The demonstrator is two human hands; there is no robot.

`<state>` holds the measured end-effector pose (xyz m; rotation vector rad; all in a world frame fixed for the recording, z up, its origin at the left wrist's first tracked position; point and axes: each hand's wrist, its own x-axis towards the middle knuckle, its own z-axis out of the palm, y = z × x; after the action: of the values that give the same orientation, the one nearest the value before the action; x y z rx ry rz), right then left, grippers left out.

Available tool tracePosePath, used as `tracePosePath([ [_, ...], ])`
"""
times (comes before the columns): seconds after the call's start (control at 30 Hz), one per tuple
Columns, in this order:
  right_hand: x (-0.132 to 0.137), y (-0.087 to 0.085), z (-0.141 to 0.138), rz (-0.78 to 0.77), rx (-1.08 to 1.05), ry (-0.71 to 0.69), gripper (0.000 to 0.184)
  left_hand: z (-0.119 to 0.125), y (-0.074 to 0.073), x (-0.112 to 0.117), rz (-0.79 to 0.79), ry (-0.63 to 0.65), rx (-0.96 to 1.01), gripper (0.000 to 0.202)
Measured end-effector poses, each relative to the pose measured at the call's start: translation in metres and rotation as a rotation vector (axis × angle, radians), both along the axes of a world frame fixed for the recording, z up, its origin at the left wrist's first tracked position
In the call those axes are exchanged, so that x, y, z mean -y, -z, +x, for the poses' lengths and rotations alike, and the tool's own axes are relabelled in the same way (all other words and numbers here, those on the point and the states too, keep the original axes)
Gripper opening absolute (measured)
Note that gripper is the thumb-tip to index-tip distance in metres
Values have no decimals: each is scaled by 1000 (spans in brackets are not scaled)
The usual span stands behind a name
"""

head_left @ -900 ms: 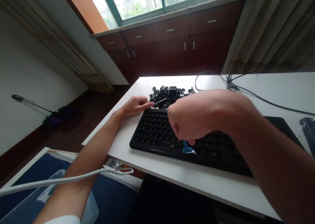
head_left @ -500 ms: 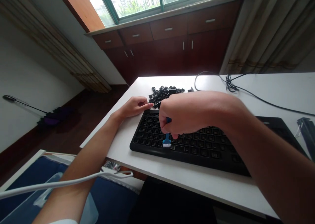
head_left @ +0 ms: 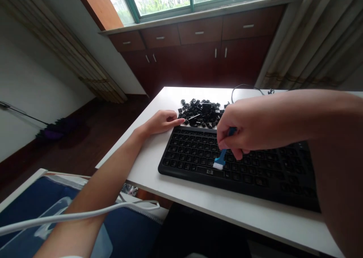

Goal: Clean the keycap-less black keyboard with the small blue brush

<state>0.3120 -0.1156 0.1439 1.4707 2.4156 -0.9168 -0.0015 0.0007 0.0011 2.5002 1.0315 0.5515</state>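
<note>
A black keyboard [head_left: 184,152] with its keycaps off lies on the white table, its bare key sockets showing. My right hand [head_left: 235,127] is closed around the handle of a small blue brush [head_left: 221,159]. The white bristles rest on the keyboard's lower rows, just above the long space bar slot. At the keyboard's far left corner, my left hand [head_left: 161,122] lies on the table with fingers loosely curled and thumb stretched out. Its thumb tip is beside a heap of loose black keycaps [head_left: 205,110] behind the keyboard. My right forearm hides the keyboard's far right part.
A black cable [head_left: 245,85] loops at the table's back. The white table [head_left: 147,167] ends at the left and front. A white curved rod [head_left: 85,215] crosses in front of my left forearm, above a blue fabric surface [head_left: 130,231]. Dark red cabinets [head_left: 195,65] stand beyond.
My right hand has moved the brush to the right along the keyboard and tilted it. My left hand stays by the keyboard corner. The view has shifted slightly.
</note>
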Motion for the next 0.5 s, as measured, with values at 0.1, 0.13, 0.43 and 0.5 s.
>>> tracePosePath([
  [0.1, 0, 5, -7, 10, -65, -48, 18, 0, 0, -1, 13, 17, 7, 52],
  [0.13, 1, 6, -11, -2, -29, -56, 21, 0, 1, -1, 15, 22, 4, 52],
  [0.43, 8, -1, 3, -63, 73, -94, 30, -3, 3, -3, 22, 36, 1, 51],
  [0.5, 4, 5, 12, 22, -15, -100, 24, -2, 2, -3, 36, 40, -2, 51],
])
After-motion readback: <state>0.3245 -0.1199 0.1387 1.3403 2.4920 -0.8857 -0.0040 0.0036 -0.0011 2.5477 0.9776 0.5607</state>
